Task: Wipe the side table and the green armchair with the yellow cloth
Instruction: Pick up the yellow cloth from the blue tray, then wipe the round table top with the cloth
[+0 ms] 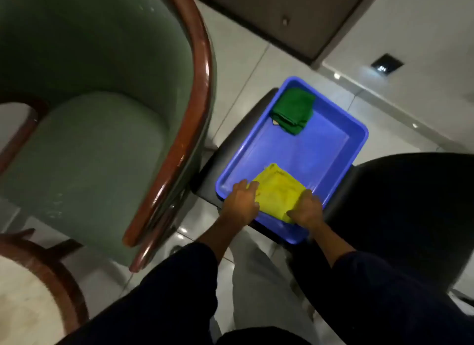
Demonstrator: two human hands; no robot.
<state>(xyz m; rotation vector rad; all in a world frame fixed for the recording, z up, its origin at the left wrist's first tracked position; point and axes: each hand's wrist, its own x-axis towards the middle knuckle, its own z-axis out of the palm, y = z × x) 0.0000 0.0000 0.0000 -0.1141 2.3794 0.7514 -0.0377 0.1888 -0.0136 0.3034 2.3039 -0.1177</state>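
Note:
The yellow cloth (pixel 278 190) lies folded at the near end of a blue plastic tray (pixel 331 149). My left hand (pixel 241 203) rests on the cloth's left edge, fingers curled over it. My right hand (pixel 306 208) presses on its right edge. Both hands touch the cloth; it still lies flat in the tray. The green armchair (pixel 89 129) with its glossy wooden rim fills the left of the view. A round side table (pixel 25 288) with a pale top and wooden rim shows at the bottom left corner.
A folded green cloth (pixel 293 111) sits at the tray's far end. The tray rests on a black seat (pixel 223 159), beside a dark chair (pixel 410 203) on the right. Pale floor tiles (pixel 243 62) surround everything; a dark mat (pixel 295 16) lies beyond.

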